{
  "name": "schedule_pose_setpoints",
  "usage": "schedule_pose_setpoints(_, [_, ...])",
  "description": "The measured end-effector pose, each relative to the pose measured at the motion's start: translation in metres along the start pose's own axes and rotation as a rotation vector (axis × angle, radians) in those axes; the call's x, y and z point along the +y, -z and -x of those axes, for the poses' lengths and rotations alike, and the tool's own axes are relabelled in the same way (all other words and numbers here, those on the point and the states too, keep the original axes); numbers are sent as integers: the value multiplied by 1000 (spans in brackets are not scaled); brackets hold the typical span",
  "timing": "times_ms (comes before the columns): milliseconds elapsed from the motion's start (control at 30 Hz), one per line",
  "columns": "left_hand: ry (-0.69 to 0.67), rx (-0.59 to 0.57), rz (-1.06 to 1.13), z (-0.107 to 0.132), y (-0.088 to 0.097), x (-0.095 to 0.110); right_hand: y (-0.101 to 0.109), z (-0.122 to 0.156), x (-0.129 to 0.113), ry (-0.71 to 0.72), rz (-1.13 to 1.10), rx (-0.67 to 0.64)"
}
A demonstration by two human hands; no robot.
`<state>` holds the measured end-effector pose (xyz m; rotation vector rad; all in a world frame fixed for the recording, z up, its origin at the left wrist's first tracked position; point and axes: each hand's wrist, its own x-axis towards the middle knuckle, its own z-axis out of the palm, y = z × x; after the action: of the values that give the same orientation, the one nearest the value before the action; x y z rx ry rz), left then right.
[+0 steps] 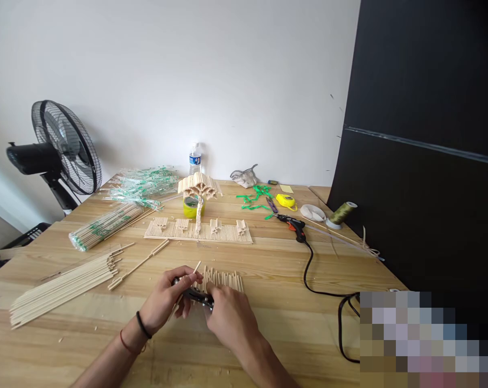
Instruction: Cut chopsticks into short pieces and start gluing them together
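My left hand (pixel 165 296) is closed round a thin wooden stick (pixel 197 266), whose upper end pokes out past the fingertips. Between my hands is a black pliers-like tool (pixel 197 295) with metal parts; my right hand (pixel 231 315) is closed on its right end. The tool's other end passes by my left fingers, and its exact kind is partly hidden. Just beyond my right hand lies a row of short cut sticks (pixel 223 278) of uneven length. A longer stick with thicker ends (pixel 139 265) rests on the table to the left of them.
A stick-built model (pixel 198 231) with a roofed post stands behind my hands. Long loose sticks (pixel 66 285) and a wrapped bundle (pixel 104 226) lie left. On the right are a glue gun (pixel 294 226) with its cord, a yellow tape measure (pixel 286 201) and a thread spool (pixel 341 214).
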<state>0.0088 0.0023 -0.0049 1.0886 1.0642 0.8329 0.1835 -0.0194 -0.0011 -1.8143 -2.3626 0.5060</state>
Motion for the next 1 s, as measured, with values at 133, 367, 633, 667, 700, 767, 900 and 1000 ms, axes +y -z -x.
schedule_pose_setpoints(133, [36, 28, 52, 3, -3, 5, 1, 1, -2, -22, -9, -22])
schedule_pose_setpoints(367, [17, 46, 22, 3, -2, 7, 4, 2, -4, -54, 33, -8])
schedule_pose_setpoints(633, [-72, 158, -6, -4, 7, 5, 8, -4, 8, -25, 42, 17])
schedule_pose_setpoints(667, [-83, 189, 16, -4, 8, 4, 8, -5, 12, -21, 14, 29])
schedule_pose_setpoints(700, [-91, 211, 41, -5, 9, 4, 7, -5, 15, -18, -23, 48])
schedule_pose_setpoints(767, [-103, 205, 87, -5, 11, 2, 6, -6, 20, -9, -144, 110])
schedule_pose_setpoints(900, [-100, 6, 51, -4, 9, -2, 6, -4, 25, 105, -591, 227])
schedule_pose_setpoints(1000, [-102, -179, -23, -2, 2, -6, 8, -3, 23, 181, -859, 214])
